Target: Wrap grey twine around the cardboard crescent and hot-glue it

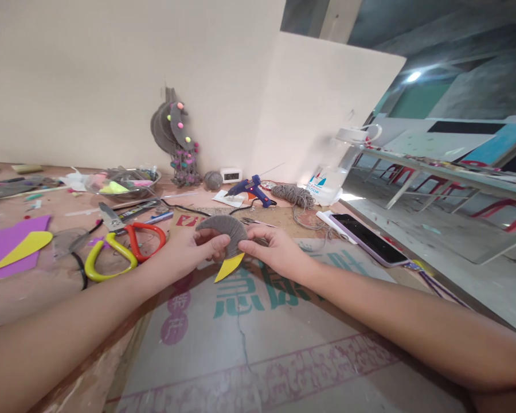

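Both my hands meet over the middle of the table. My left hand (198, 246) pinches the left side of a crescent-shaped piece (224, 229) wrapped in grey yarn, with a bare yellow foam tip (229, 267) pointing down. My right hand (270, 249) pinches the same piece from the right, thumb and fingers closed on its edge. A strand of grey yarn seems to run from it back to a loose yarn bundle (294, 196).
Yellow and red scissors (120, 244) lie left of my hands. A blue glue gun (251, 188), a phone (367, 238), a yellow foam crescent on purple foam (19, 248), a metal bowl of scraps (126, 182) and a finished pom-pom ornament (176, 135) stand around. The table edge drops off at right.
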`<state>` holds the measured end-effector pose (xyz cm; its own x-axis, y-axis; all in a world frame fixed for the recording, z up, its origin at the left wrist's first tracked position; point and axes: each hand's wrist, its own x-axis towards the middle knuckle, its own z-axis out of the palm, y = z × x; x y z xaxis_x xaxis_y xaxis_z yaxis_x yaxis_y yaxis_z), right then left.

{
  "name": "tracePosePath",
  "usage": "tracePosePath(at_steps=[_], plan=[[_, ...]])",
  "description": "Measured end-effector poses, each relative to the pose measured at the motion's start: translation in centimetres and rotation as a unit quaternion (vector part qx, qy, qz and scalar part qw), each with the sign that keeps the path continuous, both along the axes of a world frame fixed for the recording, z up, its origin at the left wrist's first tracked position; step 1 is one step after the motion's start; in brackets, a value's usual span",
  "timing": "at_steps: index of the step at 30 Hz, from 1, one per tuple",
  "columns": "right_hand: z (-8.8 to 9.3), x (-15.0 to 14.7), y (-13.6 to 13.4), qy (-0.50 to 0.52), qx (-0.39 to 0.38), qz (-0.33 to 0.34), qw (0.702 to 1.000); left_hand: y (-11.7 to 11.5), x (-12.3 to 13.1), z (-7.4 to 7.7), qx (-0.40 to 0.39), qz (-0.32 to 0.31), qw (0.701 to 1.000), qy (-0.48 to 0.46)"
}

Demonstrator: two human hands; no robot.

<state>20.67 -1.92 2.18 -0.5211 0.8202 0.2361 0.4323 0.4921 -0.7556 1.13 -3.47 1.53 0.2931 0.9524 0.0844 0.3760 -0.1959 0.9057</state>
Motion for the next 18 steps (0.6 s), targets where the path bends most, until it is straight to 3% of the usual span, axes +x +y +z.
tracePosePath(at_steps=[4, 12, 18], plan=[[0.22, -0.26, -0.26, -0.034, 0.042, -0.004, 0.999, -0.37, 0.38, 0.68, -0.003, 0.047, 0.999, -0.014], [-0.04, -0.08, 0.07, -0.02, 0.012, -0.021, 1.0, -0.2, 0.33, 0.47, -0.033, 0.018, 0.998, -0.057], [0.1, 0.26, 0.05, 0.03, 0.017, -0.014, 0.999, -0.02, 0.31, 0.25, -0.027, 0.031, 0.999, -0.022]])
